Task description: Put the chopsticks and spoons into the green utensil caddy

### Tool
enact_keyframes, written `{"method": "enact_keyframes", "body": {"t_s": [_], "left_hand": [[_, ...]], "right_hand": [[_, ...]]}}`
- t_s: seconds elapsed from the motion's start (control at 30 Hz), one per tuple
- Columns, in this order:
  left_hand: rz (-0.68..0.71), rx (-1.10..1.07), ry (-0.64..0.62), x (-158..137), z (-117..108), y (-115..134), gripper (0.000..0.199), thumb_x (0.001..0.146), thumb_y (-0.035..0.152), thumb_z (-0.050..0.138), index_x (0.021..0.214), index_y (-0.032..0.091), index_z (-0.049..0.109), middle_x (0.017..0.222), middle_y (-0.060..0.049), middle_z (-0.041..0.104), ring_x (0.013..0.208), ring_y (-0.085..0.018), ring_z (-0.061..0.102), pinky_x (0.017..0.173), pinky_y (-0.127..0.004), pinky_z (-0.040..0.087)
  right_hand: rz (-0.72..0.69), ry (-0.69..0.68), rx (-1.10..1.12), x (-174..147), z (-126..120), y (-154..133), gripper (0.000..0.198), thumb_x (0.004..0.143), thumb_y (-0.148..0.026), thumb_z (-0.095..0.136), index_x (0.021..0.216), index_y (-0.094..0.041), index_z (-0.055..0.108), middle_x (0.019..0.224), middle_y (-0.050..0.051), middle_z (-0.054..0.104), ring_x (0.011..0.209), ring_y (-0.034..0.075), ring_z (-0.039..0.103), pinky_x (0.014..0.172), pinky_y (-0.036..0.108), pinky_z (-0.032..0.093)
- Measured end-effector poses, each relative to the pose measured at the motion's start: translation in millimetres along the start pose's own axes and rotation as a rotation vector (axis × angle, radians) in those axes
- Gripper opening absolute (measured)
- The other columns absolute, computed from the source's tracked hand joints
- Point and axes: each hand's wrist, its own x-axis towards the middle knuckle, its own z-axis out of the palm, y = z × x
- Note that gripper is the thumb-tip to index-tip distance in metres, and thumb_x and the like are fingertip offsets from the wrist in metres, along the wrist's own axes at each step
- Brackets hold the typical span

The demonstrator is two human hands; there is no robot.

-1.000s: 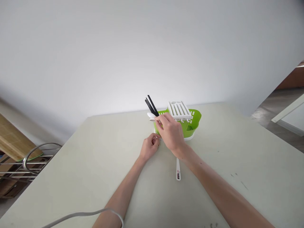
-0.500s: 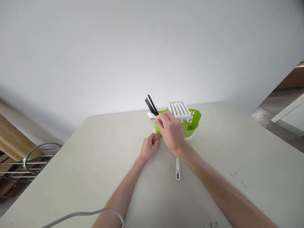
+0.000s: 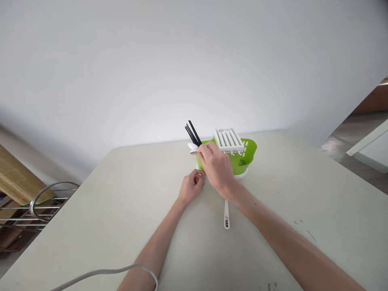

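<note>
A green utensil holder with a white base and a white slotted top rack stands near the wall. Several black chopsticks lean up out of its left end. Beside them show two spoon bowls, a white spoon and a greyer spoon just below it. My right hand is closed in a pinch at the greyer spoon, covering its handle and part of the holder. Low at the holder's front left, my left hand has curled fingers gripping the base edge.
On the table, a white handle with dark print sticks out from under my right wrist. A grey cable crosses my left forearm. A wire rack with a bamboo mat is left of the table.
My right hand has shifted slightly left and down, and the greyer spoon bowl has tilted and shows more. My left hand stays where it was.
</note>
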Motion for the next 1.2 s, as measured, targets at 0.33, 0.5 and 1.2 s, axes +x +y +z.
{"method": "enact_keyframes", "body": {"t_s": [0.33,0.5,1.2], "left_hand": [[0.017,0.026,-0.001,1.7,1.6,-3.9,0.018,0.088,0.022,0.049,0.095,0.018,0.066,0.062,0.006,0.05,0.058,-0.011,0.042,0.059,-0.024,0.033],[0.001,0.036,-0.004,1.4,1.7,-2.0,0.019,0.09,0.024,0.049,0.095,0.018,0.066,0.062,0.006,0.052,0.057,-0.011,0.042,0.059,-0.024,0.034],[0.004,0.011,-0.02,0.9,2.5,-2.7,0.019,0.09,0.024,0.05,0.098,0.019,0.066,0.065,0.005,0.06,0.058,-0.012,0.05,0.063,-0.024,0.04]], "right_hand": [[0.077,-0.059,0.069,0.7,-6.0,-1.4,0.029,0.099,-0.009,0.05,0.121,-0.02,0.066,0.104,0.008,0.063,0.068,0.015,0.058,0.054,0.027,0.035],[0.103,-0.097,0.107,-4.0,-2.8,3.0,0.029,0.098,-0.014,0.056,0.125,-0.019,0.065,0.109,0.009,0.065,0.07,0.016,0.063,0.057,0.028,0.04],[0.243,-0.143,0.262,-54.5,-25.8,16.7,0.013,0.099,-0.03,0.058,0.108,-0.023,0.064,0.087,-0.001,0.076,0.061,0.015,0.066,0.058,0.028,0.041]]}}
